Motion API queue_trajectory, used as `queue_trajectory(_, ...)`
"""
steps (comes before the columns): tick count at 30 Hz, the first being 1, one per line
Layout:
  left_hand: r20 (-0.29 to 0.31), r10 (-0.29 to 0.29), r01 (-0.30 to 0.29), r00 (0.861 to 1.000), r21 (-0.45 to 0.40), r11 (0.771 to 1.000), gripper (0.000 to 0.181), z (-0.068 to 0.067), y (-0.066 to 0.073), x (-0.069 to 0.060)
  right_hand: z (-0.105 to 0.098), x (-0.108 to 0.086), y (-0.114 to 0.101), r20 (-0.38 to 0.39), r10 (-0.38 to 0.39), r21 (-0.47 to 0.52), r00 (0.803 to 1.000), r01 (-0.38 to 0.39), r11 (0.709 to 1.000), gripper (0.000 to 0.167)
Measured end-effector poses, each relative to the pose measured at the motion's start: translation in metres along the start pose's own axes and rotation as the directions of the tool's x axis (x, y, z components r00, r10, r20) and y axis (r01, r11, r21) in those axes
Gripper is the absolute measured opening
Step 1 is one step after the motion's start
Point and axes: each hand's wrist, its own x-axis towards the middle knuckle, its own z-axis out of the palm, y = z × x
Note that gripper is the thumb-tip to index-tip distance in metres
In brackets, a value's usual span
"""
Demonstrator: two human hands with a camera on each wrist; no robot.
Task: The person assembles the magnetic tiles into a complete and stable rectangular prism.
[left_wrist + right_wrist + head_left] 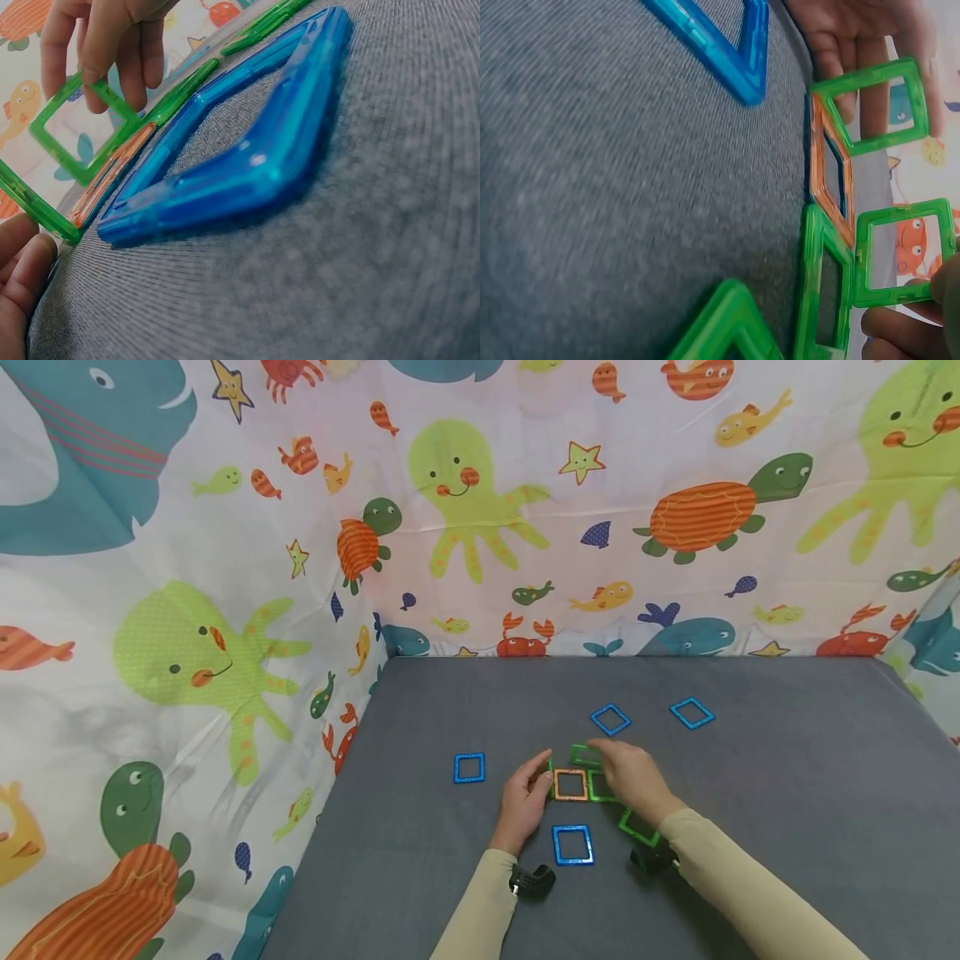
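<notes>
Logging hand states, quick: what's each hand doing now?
Left hand: open, touching an upright green square magnetic tile.
Right hand: closed, pinching another green square magnetic tile.

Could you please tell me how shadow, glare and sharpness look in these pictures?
Head view: a soft shadow lies on the grey tabletop beside the right sleeve; left wrist view: bright glints on the blue square, the tabletop blurring at lower right; right wrist view: the green square at the bottom edge looks slightly soft.
</notes>
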Motion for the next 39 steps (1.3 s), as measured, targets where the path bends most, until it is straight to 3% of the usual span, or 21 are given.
queue_trajectory(28,0.000,-0.037,0.037,0.999,0.019,0.999,0.039,-0.001,0.001,0.000,0.012,0.007,-0.017,0.022,-0.048,0.047,0.999,0.047,0.998,0.025)
queue_trajectory(39,0.009,-0.026,0.026,1.000,0.028,0.999,0.041,0.000,0.002,-0.001,0.017,0.007,-0.016,0.037,-0.017,0.042,0.999,0.015,0.999,0.025)
